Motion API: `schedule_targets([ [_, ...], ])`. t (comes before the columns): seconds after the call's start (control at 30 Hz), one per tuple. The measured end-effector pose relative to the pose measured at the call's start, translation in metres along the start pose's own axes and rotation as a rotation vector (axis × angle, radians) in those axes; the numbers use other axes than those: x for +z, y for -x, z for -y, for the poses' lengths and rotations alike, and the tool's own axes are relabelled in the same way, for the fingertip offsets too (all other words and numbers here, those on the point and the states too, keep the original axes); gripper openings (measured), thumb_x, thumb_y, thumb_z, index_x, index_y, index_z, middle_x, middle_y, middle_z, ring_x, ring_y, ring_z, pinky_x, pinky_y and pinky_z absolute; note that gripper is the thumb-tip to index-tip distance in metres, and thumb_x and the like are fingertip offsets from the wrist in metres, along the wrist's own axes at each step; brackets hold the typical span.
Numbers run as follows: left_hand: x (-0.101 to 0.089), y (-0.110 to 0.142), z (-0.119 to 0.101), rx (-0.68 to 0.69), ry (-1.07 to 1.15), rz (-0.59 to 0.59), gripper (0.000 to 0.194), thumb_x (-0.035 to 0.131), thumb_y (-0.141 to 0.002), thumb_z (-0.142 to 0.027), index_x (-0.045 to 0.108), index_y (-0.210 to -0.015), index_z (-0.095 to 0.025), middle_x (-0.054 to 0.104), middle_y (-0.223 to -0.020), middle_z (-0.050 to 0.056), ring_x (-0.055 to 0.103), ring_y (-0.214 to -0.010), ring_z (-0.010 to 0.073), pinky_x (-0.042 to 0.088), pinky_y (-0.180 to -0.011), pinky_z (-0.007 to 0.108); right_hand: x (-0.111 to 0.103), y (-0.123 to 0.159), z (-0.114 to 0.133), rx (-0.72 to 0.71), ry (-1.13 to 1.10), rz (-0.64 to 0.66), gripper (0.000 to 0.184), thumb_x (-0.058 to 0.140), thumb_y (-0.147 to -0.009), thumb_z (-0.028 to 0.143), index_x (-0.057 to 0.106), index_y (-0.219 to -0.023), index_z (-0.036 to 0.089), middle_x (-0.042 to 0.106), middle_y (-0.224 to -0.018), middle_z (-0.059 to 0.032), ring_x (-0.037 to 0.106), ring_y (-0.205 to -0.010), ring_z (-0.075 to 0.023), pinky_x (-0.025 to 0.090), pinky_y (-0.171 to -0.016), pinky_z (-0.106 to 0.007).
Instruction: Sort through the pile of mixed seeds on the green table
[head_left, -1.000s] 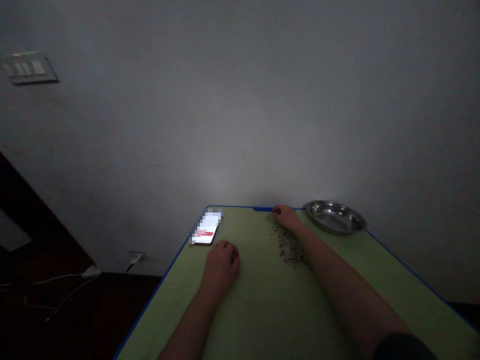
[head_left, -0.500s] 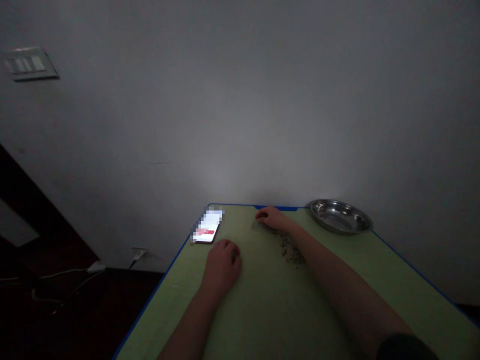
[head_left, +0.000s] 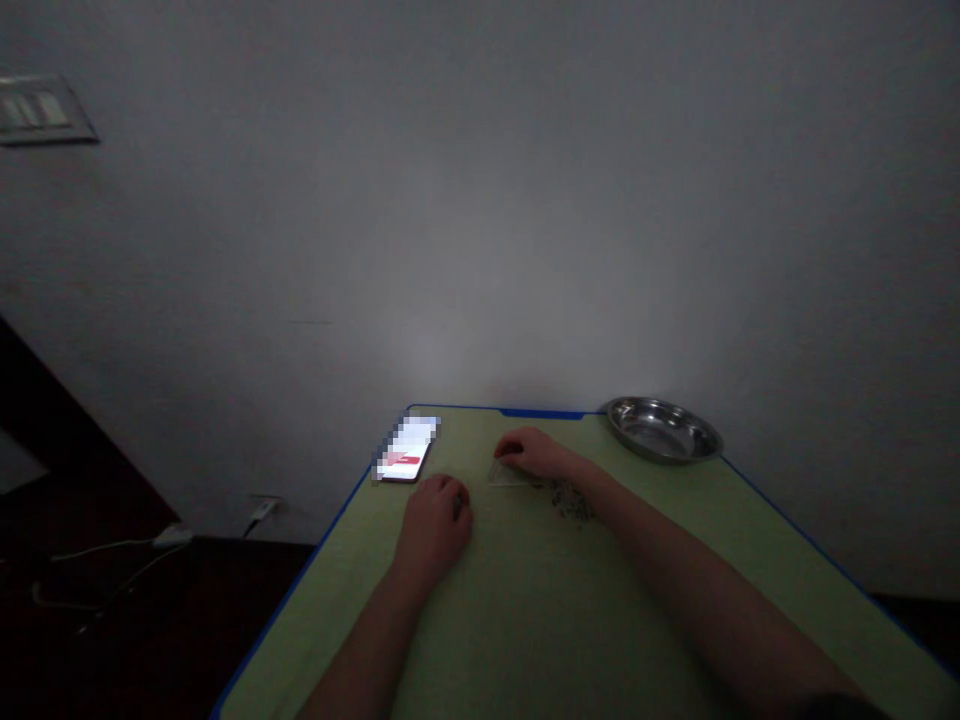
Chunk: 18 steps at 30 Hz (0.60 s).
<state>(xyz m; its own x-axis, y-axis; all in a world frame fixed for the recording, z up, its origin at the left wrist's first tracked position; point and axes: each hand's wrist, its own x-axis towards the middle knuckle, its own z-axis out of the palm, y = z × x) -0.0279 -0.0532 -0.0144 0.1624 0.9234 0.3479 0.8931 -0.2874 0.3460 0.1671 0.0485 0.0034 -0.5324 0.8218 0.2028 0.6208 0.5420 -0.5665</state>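
My left hand (head_left: 435,520) rests knuckles-up on the green table top (head_left: 525,620), fingers curled under, just below a lit phone (head_left: 405,450). My right hand (head_left: 529,452) lies farther back, fingers bent down onto a thin clear sheet-like piece (head_left: 504,474) on the table. A small heap of dark grains (head_left: 571,500) sits right beside my right wrist. What the curled fingers of either hand hold, if anything, is hidden in the dim light.
A shallow steel dish (head_left: 661,428) stands at the table's far right corner. The table has a blue rim and meets a grey wall. A switch plate (head_left: 37,108) hangs on the wall. White cables (head_left: 157,545) lie on the dark floor at left.
My right hand has slid left from the far edge near the dish toward the table's middle, now on the clear piece. The left hand has stayed put.
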Motion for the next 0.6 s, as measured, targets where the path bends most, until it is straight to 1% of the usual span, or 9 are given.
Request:
schedule_targets([
  [0.17, 0.002, -0.001, 0.001, -0.008, -0.007, 0.005, 0.012, 0.050, -0.075, -0.015, 0.061, -0.079, -0.017, 0.058, -0.089, 0.007, 0.052, -0.089, 0.0186, 0.039, -0.082, 0.031, 0.003, 0.005, 0.007, 0.002, -0.036, 0.017, 0.014, 0.063, -0.073, 0.013, 0.071, -0.083, 0.016, 0.070, -0.079, -0.0027, 0.061, -0.072, -0.0125, 0.045, -0.067, -0.022],
  [0.27, 0.002, -0.001, 0.001, -0.009, -0.009, 0.007, 0.012, 0.050, -0.074, -0.015, 0.061, -0.079, -0.017, 0.057, -0.089, 0.007, 0.052, -0.090, 0.0188, 0.039, -0.083, 0.032, 0.000, 0.004, 0.006, 0.024, -0.060, 0.003, 0.015, 0.064, -0.073, 0.016, 0.071, -0.086, 0.016, 0.070, -0.079, -0.0024, 0.061, -0.072, -0.0119, 0.045, -0.067, -0.021],
  [0.43, 0.000, -0.001, 0.000, -0.016, -0.009, 0.011, 0.012, 0.050, -0.074, -0.014, 0.061, -0.079, -0.017, 0.058, -0.089, 0.007, 0.052, -0.090, 0.0184, 0.039, -0.083, 0.032, -0.018, 0.000, -0.003, 0.115, -0.054, -0.075, 0.022, 0.060, -0.075, 0.017, 0.070, -0.094, 0.015, 0.071, -0.082, -0.0038, 0.061, -0.071, -0.0124, 0.045, -0.065, -0.022],
  [0.6, -0.001, -0.001, -0.001, -0.024, -0.007, 0.024, 0.013, 0.050, -0.075, -0.015, 0.062, -0.080, -0.017, 0.058, -0.090, 0.007, 0.052, -0.090, 0.0183, 0.039, -0.082, 0.032, -0.042, 0.011, -0.015, 0.186, -0.013, -0.117, 0.024, 0.058, -0.075, 0.017, 0.070, -0.096, 0.012, 0.072, -0.084, -0.0062, 0.062, -0.070, -0.0140, 0.047, -0.065, -0.024],
])
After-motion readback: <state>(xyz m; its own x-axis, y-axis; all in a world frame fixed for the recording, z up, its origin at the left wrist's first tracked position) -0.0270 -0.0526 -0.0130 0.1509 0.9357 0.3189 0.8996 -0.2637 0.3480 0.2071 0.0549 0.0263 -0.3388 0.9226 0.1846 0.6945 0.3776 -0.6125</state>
